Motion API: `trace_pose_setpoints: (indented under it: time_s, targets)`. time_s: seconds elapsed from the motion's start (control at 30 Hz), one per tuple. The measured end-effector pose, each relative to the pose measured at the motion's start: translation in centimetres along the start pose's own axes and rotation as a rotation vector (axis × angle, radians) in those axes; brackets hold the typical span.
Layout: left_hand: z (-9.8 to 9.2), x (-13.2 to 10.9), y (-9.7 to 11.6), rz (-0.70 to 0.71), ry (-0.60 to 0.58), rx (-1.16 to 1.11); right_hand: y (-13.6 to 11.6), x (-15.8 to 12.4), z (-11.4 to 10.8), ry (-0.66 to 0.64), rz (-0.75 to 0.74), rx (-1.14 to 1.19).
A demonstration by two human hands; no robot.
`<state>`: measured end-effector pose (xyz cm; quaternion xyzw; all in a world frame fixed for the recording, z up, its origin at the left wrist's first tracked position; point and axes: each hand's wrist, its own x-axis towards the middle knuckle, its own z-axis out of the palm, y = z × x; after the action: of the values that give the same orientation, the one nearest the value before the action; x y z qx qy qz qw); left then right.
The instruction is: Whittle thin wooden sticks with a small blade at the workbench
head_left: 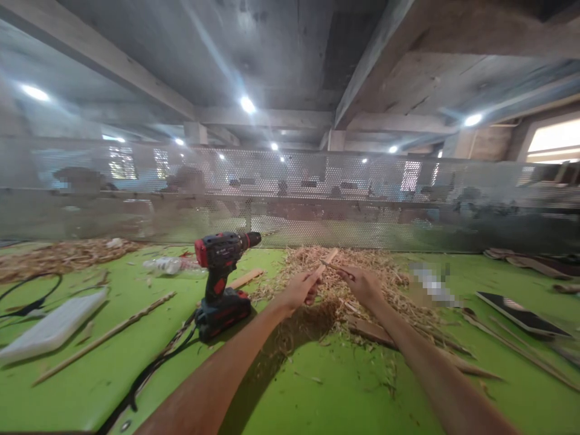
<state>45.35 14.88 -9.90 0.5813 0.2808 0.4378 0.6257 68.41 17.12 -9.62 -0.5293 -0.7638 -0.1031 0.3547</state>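
Observation:
My left hand (299,290) is closed around a short wooden stick (327,259) whose tip points up and to the right. My right hand (362,284) is closed on a thin dark blade (334,266) that touches the stick near its tip. Both hands hover over a pile of wood shavings (362,281) on the green table (317,393). A red and black cordless drill (222,284) stands upright just left of my left hand.
A long thin stick (106,335) and a white flat box (52,326) lie at left, with black cables (27,296) nearby. Flat dark pieces (521,314) and thin sticks lie at right. A perforated mesh screen (290,199) runs along the table's far edge.

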Motion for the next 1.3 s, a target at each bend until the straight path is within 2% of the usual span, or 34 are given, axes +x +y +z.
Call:
trace_pose_setpoints:
  time_s: [0.13,0.23,0.3,0.37,0.47,0.6,0.7,0.83,0.93,1.1,1.2,1.3]
  targets:
    - [-0.1,-0.2,0.0,-0.007,-0.022,0.035,1.5,-0.2,-1.2,0.027,0.137,-0.067]
    - [-0.2,-0.3,0.2,0.002,-0.083,0.03,3.5,-0.4,-2.2,0.114,0.296,-0.11]
    - [-0.1,-0.2,0.2,-0.003,-0.083,-0.016,4.5,-0.3,-2.5,0.174,0.379,-0.072]
    - [0.0,0.0,0.2,-0.012,-0.014,-0.071,4.8,0.1,-2.3,0.219,0.362,0.005]
    - [0.1,0.5,0.1,0.02,0.149,-0.143,3.9,0.7,-1.6,0.224,0.248,0.13]
    - [-0.1,1.0,-0.1,0.123,0.315,-0.132,2.1,1.2,-1.2,0.159,0.237,0.26]
    - [-0.2,1.1,-0.2,0.146,0.319,-0.112,1.3,1.5,-1.2,0.051,0.2,0.397]
    - [0.0,0.9,0.0,0.133,0.325,-0.157,0.6,1.5,-0.9,-0.165,0.184,0.595]
    - [0.2,0.5,0.2,0.136,0.291,-0.189,0.0,1.4,-0.9,-0.241,0.206,0.682]
    - [0.3,0.0,0.3,0.128,0.192,-0.139,-1.5,1.2,-1.2,-0.258,0.119,0.706]
    - [0.3,-0.1,0.1,0.127,0.125,-0.119,-2.0,0.9,-1.4,-0.328,0.19,0.795]
    - [0.3,-0.1,0.0,0.128,0.089,-0.114,-2.4,0.7,-1.6,-0.332,0.285,0.932]
